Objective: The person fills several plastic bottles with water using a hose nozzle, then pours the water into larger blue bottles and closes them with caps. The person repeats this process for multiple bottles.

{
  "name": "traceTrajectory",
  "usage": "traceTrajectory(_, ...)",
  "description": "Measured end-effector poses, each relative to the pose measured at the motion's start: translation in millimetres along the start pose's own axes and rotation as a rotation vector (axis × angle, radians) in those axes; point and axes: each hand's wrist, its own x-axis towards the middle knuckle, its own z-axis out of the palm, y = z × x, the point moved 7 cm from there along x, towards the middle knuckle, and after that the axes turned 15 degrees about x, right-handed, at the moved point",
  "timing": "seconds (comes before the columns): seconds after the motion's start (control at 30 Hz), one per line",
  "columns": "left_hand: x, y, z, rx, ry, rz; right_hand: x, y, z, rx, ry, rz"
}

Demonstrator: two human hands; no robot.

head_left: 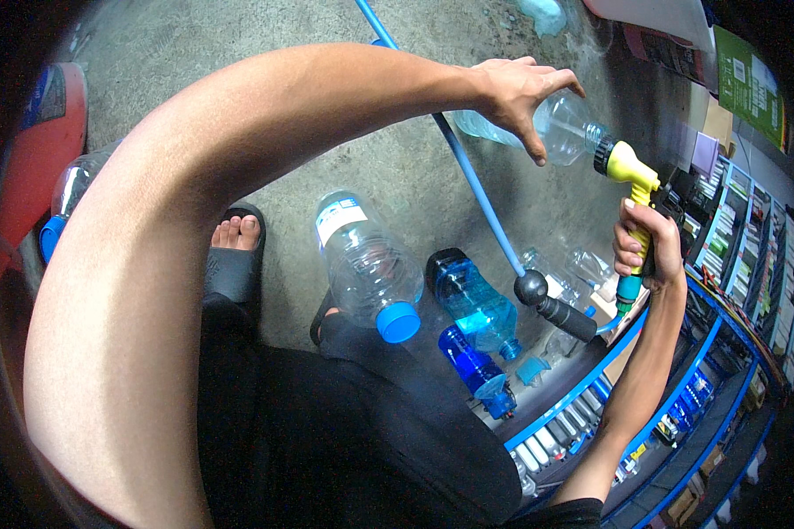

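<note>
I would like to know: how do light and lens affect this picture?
In the head view, the blue shelf rail curves and the corners go black; the left arm is shaded along its inner side; small glints sit on the central clear bottle; the yellow spray gun looks bright; shelf goods toward the right rim look soft.

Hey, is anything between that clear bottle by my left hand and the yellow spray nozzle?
Nothing visible. The clear bottle has its neck right at the front of the yellow spray nozzle; whether they touch is unclear.
</note>
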Motion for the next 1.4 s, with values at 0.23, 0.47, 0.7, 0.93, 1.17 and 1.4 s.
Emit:
traceTrajectory(0.23,-0.1,-0.4,0.9,0.005,0.008,0.003,0.6,-0.1,-0.8,0.002,-0.002,-0.003)
traceTrajectory(0.47,-0.2,-1.3,3.4,0.006,0.000,-0.005,0.5,-0.4,-1.9,-0.007,0.002,-0.013)
traceTrajectory(0.7,0.0,-1.1,2.5,-0.008,0.014,0.020,0.6,-0.3,-1.9,0.002,0.009,-0.003)
traceTrajectory(0.93,0.8,-0.9,1.8,-0.024,0.011,0.030,0.5,-0.1,-1.1,0.003,-0.002,0.003)
traceTrajectory(1.17,-0.6,-0.4,0.1,0.010,-0.005,0.001,-0.1,-1.7,-1.9,-0.024,0.009,-0.002)
traceTrajectory(1.4,-0.3,-0.1,0.0,0.000,0.017,0.012,0.6,-1.3,-2.8,-0.030,-0.004,0.011)
